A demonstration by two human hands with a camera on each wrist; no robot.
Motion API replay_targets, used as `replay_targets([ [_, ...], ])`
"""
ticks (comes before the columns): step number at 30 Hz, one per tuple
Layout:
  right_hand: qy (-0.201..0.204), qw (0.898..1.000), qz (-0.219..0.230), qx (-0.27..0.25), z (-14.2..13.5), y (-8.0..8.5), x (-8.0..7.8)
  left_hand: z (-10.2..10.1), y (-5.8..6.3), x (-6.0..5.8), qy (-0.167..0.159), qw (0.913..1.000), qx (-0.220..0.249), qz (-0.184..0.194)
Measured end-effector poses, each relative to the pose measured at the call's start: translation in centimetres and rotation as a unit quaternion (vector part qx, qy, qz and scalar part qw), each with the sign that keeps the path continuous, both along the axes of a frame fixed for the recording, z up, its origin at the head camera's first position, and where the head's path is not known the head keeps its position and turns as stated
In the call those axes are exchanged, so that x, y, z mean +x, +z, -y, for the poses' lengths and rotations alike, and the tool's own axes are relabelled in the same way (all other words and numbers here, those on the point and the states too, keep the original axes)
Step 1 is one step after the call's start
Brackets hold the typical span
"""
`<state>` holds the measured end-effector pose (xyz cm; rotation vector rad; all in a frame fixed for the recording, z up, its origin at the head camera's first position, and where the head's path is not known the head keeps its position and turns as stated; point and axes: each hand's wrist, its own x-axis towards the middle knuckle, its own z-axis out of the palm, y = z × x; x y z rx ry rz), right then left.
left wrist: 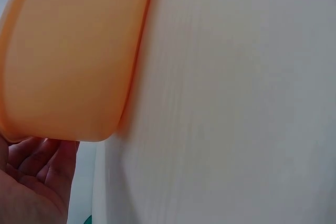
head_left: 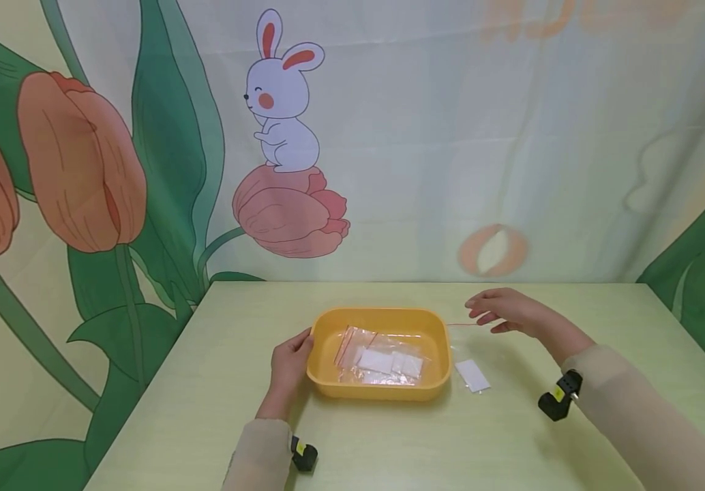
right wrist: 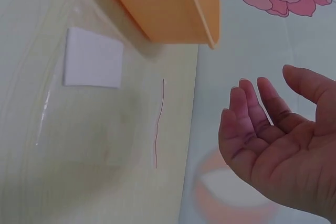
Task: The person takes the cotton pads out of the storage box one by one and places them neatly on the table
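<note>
A yellow plastic tray (head_left: 379, 392) sits on the table in the head view. My left hand (head_left: 290, 367) holds it by its left end, and in the left wrist view the fingers (left wrist: 39, 163) bend around that end. Inside the tray lie clear zip bags (head_left: 352, 344) with red seal lines and white pieces in them. On the table to the right of the tray is another clear zip bag with a thin red seal line (right wrist: 157, 129) and a white square (right wrist: 93, 57) in it. My right hand (head_left: 508, 311) hovers over this bag's sealed end, fingers loosely bent and holding nothing.
The pale table (head_left: 205, 429) reaches back to a hanging cloth (head_left: 414, 136) printed with a rabbit and tulips. A small black camera (head_left: 558, 397) is strapped to the right wrist, another (head_left: 304, 455) to the left.
</note>
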<state>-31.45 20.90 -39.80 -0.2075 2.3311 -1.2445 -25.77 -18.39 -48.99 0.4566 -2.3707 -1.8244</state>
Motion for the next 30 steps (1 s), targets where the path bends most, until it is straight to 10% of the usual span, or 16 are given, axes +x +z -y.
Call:
replay_targets([
  [30, 0.065, 0.998, 0.018, 0.015, 5.9, 0.8, -2.3, 0.1, -0.1, -0.1, 0.003, 1.0000, -0.007, -0.002],
])
